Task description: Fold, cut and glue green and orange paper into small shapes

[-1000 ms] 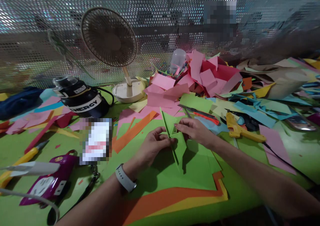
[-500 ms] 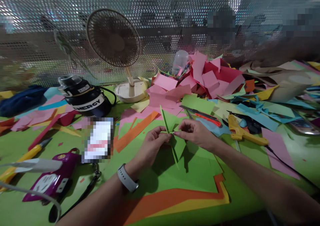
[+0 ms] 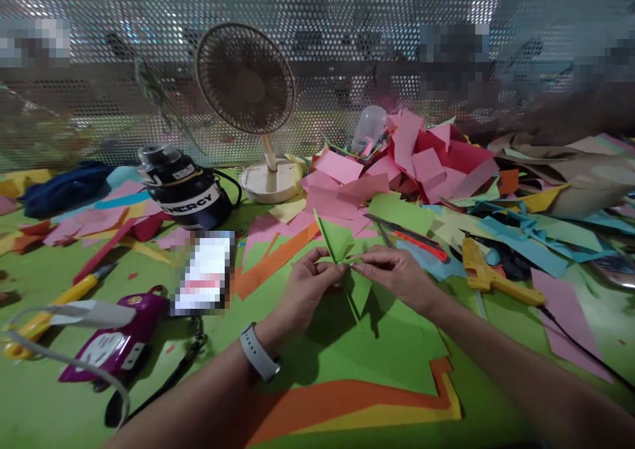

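Navy cloth lies crumpled at far left. Nearer the person, a yellow-handled tool slants beside a purple device. To their right stand a black bottle and, farther back, a pale fan before a perforated panel.

At centre, the left hand, a light watch strap at its wrist, has thumb and forefinger closed on a folded green paper. The piece is held just above a green sheet, its shadow falling there. Its long axis runs obliquely: one pointed end directed away from the person and slightly left, the other toward the person and right. Fingertips cover its middle. From the right, the right hand pinches the middle edge, thumb and forefinger nearly together.

Beyond the hands, pink papers are heaped. An orange-and-black cutter lies near the right hand's far side; farther right are a yellow glue gun and brown paper.
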`<control>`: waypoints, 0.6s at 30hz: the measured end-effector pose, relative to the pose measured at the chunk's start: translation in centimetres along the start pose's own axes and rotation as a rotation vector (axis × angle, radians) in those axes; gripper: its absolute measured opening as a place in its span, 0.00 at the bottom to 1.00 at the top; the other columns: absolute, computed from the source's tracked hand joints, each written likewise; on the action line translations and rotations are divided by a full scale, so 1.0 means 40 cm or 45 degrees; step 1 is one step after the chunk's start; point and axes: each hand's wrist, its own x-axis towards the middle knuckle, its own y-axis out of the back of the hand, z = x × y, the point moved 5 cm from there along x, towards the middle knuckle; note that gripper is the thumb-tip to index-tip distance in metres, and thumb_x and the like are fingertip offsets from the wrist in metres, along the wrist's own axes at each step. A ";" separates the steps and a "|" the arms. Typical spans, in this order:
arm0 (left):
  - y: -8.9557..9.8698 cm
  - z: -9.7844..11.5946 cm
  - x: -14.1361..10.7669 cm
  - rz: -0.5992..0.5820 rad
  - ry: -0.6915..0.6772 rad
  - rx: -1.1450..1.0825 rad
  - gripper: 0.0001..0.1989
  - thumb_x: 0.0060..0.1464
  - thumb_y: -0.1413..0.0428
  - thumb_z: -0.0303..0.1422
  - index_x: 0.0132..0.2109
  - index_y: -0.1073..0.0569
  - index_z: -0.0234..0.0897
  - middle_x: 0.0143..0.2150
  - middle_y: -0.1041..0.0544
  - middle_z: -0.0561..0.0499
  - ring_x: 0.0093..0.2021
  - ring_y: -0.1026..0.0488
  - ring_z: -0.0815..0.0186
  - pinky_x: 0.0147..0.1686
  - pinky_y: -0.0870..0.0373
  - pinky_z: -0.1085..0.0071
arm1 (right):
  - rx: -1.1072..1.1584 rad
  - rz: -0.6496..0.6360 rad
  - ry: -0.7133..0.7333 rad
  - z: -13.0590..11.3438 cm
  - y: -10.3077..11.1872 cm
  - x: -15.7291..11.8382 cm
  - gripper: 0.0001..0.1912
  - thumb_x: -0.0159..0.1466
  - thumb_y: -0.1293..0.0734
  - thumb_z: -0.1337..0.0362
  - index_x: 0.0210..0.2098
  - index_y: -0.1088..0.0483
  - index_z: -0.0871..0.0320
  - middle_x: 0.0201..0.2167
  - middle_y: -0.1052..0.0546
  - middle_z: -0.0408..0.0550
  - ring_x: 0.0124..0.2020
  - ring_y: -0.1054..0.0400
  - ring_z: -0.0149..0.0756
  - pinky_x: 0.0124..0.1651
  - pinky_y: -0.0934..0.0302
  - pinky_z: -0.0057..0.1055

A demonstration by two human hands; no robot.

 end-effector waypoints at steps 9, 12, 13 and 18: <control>0.004 0.012 0.003 -0.058 0.018 -0.033 0.18 0.43 0.32 0.33 0.40 0.30 0.39 0.25 0.26 0.59 0.23 0.31 0.72 0.28 0.33 0.74 | 0.220 0.005 0.006 0.007 0.015 0.005 0.07 0.55 0.25 0.62 0.35 0.19 0.48 0.41 0.23 0.46 0.47 0.32 0.36 0.51 0.37 0.36; 0.002 0.016 0.002 -0.075 0.010 -0.040 0.17 0.43 0.32 0.32 0.39 0.29 0.38 0.25 0.27 0.59 0.23 0.32 0.72 0.28 0.33 0.74 | 0.280 -0.053 -0.030 0.011 0.014 0.007 0.08 0.55 0.25 0.61 0.36 0.19 0.47 0.44 0.25 0.47 0.48 0.32 0.35 0.51 0.37 0.36; 0.000 0.018 0.002 -0.079 0.007 -0.041 0.16 0.43 0.32 0.32 0.39 0.29 0.38 0.25 0.27 0.58 0.23 0.32 0.72 0.27 0.34 0.75 | 0.301 -0.077 -0.036 0.010 0.013 0.007 0.08 0.55 0.25 0.61 0.36 0.19 0.47 0.44 0.25 0.47 0.47 0.32 0.35 0.51 0.36 0.37; -0.005 0.027 0.001 -0.092 0.007 -0.036 0.14 0.43 0.33 0.31 0.37 0.28 0.37 0.28 0.24 0.56 0.23 0.32 0.73 0.27 0.34 0.75 | 0.316 -0.188 -0.035 0.001 0.009 0.007 0.09 0.57 0.26 0.61 0.38 0.19 0.47 0.41 0.21 0.46 0.44 0.29 0.35 0.49 0.35 0.36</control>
